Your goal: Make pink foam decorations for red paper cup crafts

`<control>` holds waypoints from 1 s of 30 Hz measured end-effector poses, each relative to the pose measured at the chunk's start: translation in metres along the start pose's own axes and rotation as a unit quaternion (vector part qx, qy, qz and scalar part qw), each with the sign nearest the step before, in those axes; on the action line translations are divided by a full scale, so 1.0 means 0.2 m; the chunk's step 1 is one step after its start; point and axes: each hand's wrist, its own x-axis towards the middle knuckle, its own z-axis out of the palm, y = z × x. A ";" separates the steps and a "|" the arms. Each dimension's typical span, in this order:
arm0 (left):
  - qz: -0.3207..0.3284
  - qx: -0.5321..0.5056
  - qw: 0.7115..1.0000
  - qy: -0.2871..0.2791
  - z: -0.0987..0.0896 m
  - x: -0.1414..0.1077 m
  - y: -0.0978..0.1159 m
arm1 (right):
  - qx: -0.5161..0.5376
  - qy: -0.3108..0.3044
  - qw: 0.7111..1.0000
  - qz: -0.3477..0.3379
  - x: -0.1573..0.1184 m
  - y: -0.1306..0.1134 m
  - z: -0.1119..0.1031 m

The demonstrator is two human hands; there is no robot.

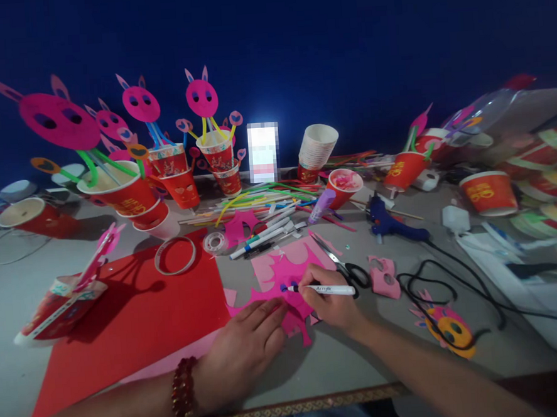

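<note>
My right hand (328, 296) grips a white acrylic marker (333, 289), its tip down on a bright pink paper cutout (289, 267) with a jagged outline. Small dark blue marks show at the tip. Fingers outstretched, my left hand (249, 342) lies flat on the lower left part of the same pink paper. A lighter pink sheet (261, 269) lies partly beneath the cutout. Scissors (341, 261) with black handles rest just right of the paper, close to my right hand.
A red sheet (138, 311) covers the left side. Behind stand cups with pink paper figures (202, 98), pens (261, 238) and stacked white cups (317, 146). On the right lie a blue glue gun (390, 220) with its black cord (466, 279) and an orange paper figure (451, 333).
</note>
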 end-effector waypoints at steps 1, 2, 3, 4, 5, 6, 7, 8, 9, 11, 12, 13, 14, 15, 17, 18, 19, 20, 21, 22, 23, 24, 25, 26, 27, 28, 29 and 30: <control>0.001 0.001 1.000 0.001 0.00 0.00 0.00 | 0.001 0.001 1.000 0.001 0.00 0.00 0.00; 0.000 0.001 1.000 0.002 0.00 0.00 0.00 | 0.001 0.002 1.000 0.003 0.00 0.00 0.00; 0.000 0.000 1.000 0.001 0.00 0.00 0.00 | 0.001 0.003 1.000 0.004 0.00 0.00 0.00; 0.000 -0.001 1.000 0.000 -0.01 0.00 0.00 | 0.002 0.003 1.000 0.006 0.00 0.00 0.00; -0.001 -0.003 1.000 0.000 -0.01 0.00 0.00 | 0.004 0.002 1.000 0.009 0.00 0.00 0.00; -0.002 -0.004 1.000 -0.001 -0.02 0.01 0.00 | 0.006 0.003 1.000 0.012 0.00 0.00 0.00; -0.002 -0.005 1.000 0.000 -0.02 0.01 0.00 | 0.007 0.007 1.000 0.015 -0.01 0.00 0.00; -0.001 -0.005 1.000 -0.002 -0.02 0.01 0.00 | 0.007 0.013 1.000 0.017 -0.01 0.00 0.00; 0.000 -0.005 1.000 -0.002 -0.02 0.01 0.00 | 0.007 0.019 1.000 0.018 -0.01 0.00 0.00; 0.004 -0.003 1.000 -0.004 -0.02 0.00 0.00 | 0.010 0.022 1.000 0.018 -0.01 0.01 0.00; 0.005 -0.003 1.000 -0.004 -0.01 0.00 0.00 | 0.014 0.016 1.000 0.018 -0.01 0.00 0.00; 0.004 -0.002 1.000 -0.005 -0.01 0.00 0.00 | 0.020 0.006 1.000 0.019 -0.01 0.00 0.00; 0.004 -0.001 1.000 -0.006 0.00 -0.01 0.00 | 0.026 -0.003 0.999 0.019 -0.01 0.00 0.00; 0.002 -0.001 1.000 -0.005 0.00 -0.01 0.00 | 0.030 -0.011 0.999 0.019 -0.01 0.00 0.00; 0.001 -0.003 1.000 -0.006 0.01 -0.01 0.00 | 0.034 -0.020 0.999 0.015 -0.01 0.00 0.00; 0.001 -0.005 1.000 -0.005 0.01 -0.01 0.00 | 0.035 -0.023 0.999 0.013 -0.01 0.00 0.00; -0.001 -0.006 1.000 -0.002 0.01 -0.01 0.00 | 0.035 -0.024 0.999 0.011 -0.01 0.00 0.00; -0.002 -0.008 1.000 0.000 0.01 -0.01 0.00 | 0.034 -0.026 0.999 0.011 -0.01 0.00 0.00; -0.002 -0.009 1.000 0.001 0.00 0.00 0.00 | 0.032 -0.027 0.999 0.012 0.00 0.00 0.00; -0.003 -0.011 1.000 0.001 0.00 0.00 0.00 | 0.030 -0.029 0.999 0.013 0.00 0.00 0.00; -0.004 -0.012 1.000 0.000 0.00 0.00 0.00 | 0.029 -0.031 0.999 0.014 0.00 0.00 0.00; -0.004 -0.012 1.000 -0.001 0.00 0.00 0.00 | 0.028 -0.032 0.999 0.014 0.00 0.00 0.00; -0.004 -0.011 1.000 -0.002 0.00 0.00 0.00 | 0.028 -0.034 0.999 0.014 0.00 0.00 0.00; -0.004 -0.011 1.000 -0.002 0.00 0.00 0.00 | 0.028 -0.035 0.999 0.014 0.00 0.00 0.00; -0.005 -0.010 1.000 -0.001 0.00 0.00 0.00 | 0.026 -0.036 0.999 0.015 0.00 0.00 0.00; -0.003 -0.009 1.000 0.001 0.00 0.00 0.00 | 0.023 -0.037 0.999 0.016 0.00 0.00 0.00; -0.002 -0.008 1.000 0.001 0.00 0.00 0.00 | 0.020 -0.038 0.999 0.016 0.00 0.00 0.00; -0.002 -0.007 1.000 0.001 0.00 0.00 0.00 | 0.017 -0.038 0.999 0.017 0.00 0.00 0.00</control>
